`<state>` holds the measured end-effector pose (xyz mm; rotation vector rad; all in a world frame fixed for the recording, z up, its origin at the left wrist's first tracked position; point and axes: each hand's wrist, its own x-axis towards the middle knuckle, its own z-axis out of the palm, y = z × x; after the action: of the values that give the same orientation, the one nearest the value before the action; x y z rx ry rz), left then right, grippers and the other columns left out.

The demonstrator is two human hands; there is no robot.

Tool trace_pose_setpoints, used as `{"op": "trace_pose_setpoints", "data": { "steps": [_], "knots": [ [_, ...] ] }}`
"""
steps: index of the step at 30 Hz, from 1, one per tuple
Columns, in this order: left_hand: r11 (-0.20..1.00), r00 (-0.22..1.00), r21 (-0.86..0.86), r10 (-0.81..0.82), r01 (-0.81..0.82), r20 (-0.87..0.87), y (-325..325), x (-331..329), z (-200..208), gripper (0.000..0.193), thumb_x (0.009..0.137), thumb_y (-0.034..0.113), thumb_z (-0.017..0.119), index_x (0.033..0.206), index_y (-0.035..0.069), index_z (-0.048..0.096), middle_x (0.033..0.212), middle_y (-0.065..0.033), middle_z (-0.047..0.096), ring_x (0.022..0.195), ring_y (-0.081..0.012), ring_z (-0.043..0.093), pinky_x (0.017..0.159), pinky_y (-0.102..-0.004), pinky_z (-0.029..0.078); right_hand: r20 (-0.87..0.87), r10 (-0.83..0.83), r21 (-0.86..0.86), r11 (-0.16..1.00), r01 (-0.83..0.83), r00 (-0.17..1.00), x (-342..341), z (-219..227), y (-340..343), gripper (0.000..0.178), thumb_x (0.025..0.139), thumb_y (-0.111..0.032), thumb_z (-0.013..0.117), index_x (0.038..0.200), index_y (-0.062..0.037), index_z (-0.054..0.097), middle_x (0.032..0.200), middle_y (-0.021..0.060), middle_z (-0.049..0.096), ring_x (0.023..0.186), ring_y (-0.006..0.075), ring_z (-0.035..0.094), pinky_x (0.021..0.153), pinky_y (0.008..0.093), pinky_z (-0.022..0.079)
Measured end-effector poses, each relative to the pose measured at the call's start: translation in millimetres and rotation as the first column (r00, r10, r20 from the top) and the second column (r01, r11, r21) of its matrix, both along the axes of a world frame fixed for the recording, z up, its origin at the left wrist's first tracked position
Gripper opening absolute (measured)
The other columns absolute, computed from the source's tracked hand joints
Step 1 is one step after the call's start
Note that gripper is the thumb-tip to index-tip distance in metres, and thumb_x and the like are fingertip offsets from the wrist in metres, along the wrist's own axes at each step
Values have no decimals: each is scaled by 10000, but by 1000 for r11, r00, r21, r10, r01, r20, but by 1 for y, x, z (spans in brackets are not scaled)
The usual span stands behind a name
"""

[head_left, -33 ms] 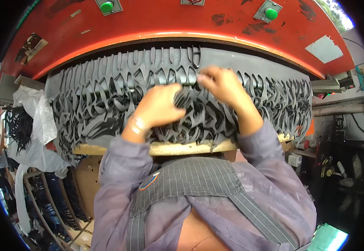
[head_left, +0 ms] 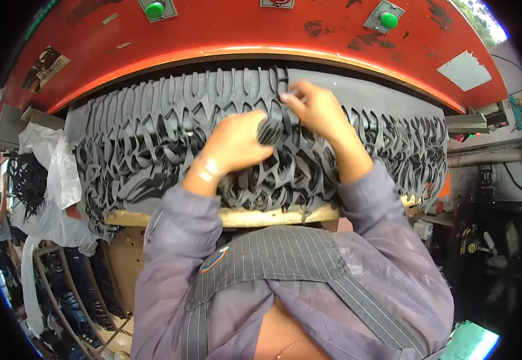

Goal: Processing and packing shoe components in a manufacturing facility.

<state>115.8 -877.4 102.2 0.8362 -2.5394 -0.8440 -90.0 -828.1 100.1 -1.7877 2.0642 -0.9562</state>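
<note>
My left hand (head_left: 237, 141) is closed around a small stack of dark grey cut strips (head_left: 271, 129), held between thumb and fingers. My right hand (head_left: 318, 108) is up and to the right of it, fingertips drawn together at a dark cut strip (head_left: 283, 81) near the far edge. Motion smears those fingers somewhat, and whether they grip the strip is hard to see. Beneath both hands lies a grey sheet (head_left: 357, 90) cut into rows of curved slots, its near part a tangled web of scrap (head_left: 273, 189).
A red machine beam (head_left: 225, 33) with green buttons (head_left: 389, 20) spans the far side. The wooden board edge (head_left: 273, 215) runs along the front. White sacking (head_left: 51, 162) with black scrap hangs at left; a metal rack (head_left: 75, 288) stands below it. Pipework (head_left: 483, 157) is at right.
My right hand has moved a little away from me, toward the sheet's far edge. My left hand, still holding the stack, has shifted slightly right and away from me.
</note>
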Motion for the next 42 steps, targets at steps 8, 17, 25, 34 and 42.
{"op": "trace_pose_setpoints", "data": {
  "steps": [8,17,25,34,42],
  "knots": [
    [970,996,-241,49,-31,71,-4,-45,-72,528,653,225,769,1098,5,591,1205,-205,616,1105,-317,607,947,-402,491,382,-126,312,950,0,916,-42,-76,-69,500,755,-212,744,1178,-7,572,992,150,653,893,258,649,776,345,524],
    [652,789,749,397,117,-469,-56,-48,-41,337,808,53,730,1104,-48,604,1042,-91,674,907,-140,628,824,-272,492,626,-6,-29,999,31,780,-13,-39,4,495,706,-138,831,1115,-23,577,965,78,630,890,164,632,764,314,533],
    [860,835,511,290,-12,-468,-36,-41,-24,368,730,44,811,982,17,544,870,40,534,768,-81,483,736,-224,438,395,218,-188,970,-154,892,12,-55,10,248,684,-166,757,836,-9,640,873,100,470,853,235,480,714,333,418],
    [967,944,81,252,-241,-211,-72,-37,-13,502,661,126,764,1131,27,618,1088,-141,678,997,-239,655,881,-331,495,-520,295,-150,892,-426,802,-101,-10,-58,205,656,-139,672,856,-114,710,933,104,583,984,322,569,771,415,495],
    [984,985,120,145,-133,-96,-86,-74,-66,414,579,243,756,921,25,674,1046,-148,668,1078,-292,600,920,-404,449,-669,614,145,660,-737,419,-120,-54,-145,91,706,-119,592,679,-59,654,1065,63,585,1075,247,540,912,375,450]
  ]
}}
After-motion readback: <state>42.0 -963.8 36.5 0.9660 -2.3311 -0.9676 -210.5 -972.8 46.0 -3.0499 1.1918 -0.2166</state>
